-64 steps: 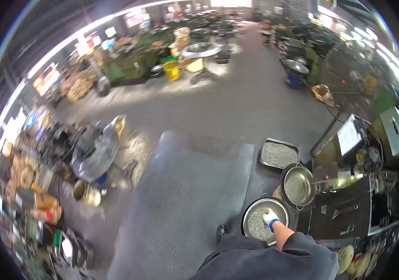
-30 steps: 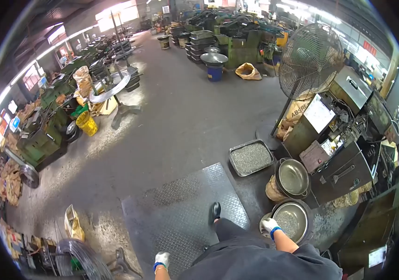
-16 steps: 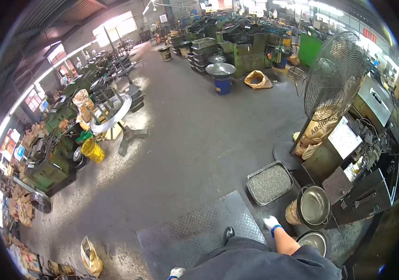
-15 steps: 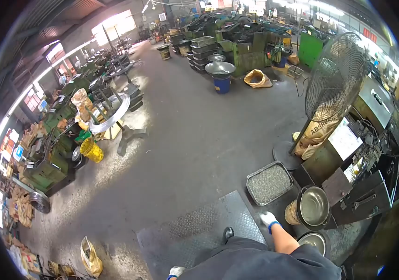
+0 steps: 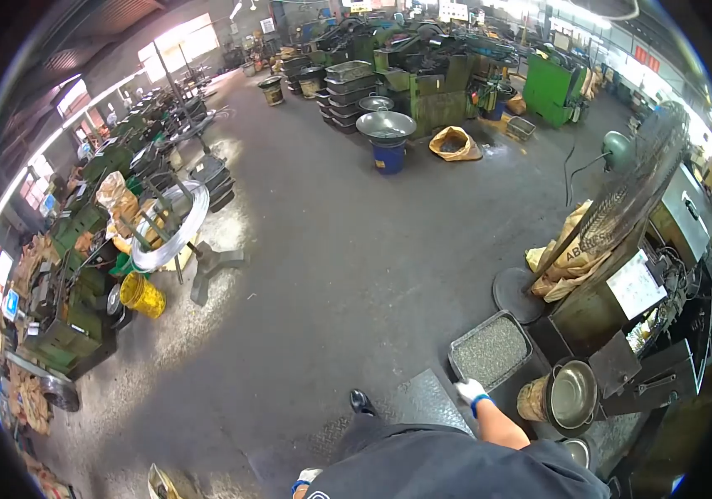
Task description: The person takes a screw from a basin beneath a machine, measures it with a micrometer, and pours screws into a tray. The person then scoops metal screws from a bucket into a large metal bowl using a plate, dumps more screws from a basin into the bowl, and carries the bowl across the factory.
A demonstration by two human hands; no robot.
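My right hand (image 5: 471, 390), in a white glove with a blue cuff, is low on the right. It overlaps the near corner of a metal tray (image 5: 453, 363) filled with small grey pieces; whether it touches or hangs above the rim, I cannot tell. Its fingers are too small to make out. At the bottom edge, my left hand (image 5: 309, 476), also gloved, is by my side and mostly hidden by my dark shirt. A deep metal pan (image 5: 573, 397) sits on a bucket (image 5: 532, 400) right of my right hand.
A pedestal fan (image 5: 622, 200) stands on a round base beside printed sacks (image 5: 582, 249) and a machine on the right. A steel floor plate (image 5: 431, 403) lies by my foot. Ahead are a blue bucket (image 5: 388, 158) under a wide bowl and an open sack (image 5: 454, 145). A yellow bucket (image 5: 142, 294) stands left.
The view has shifted and my shoe has come forward. My right hand now overlaps the tray's corner instead of being just below it. The fan's head has swung to a narrower angle.
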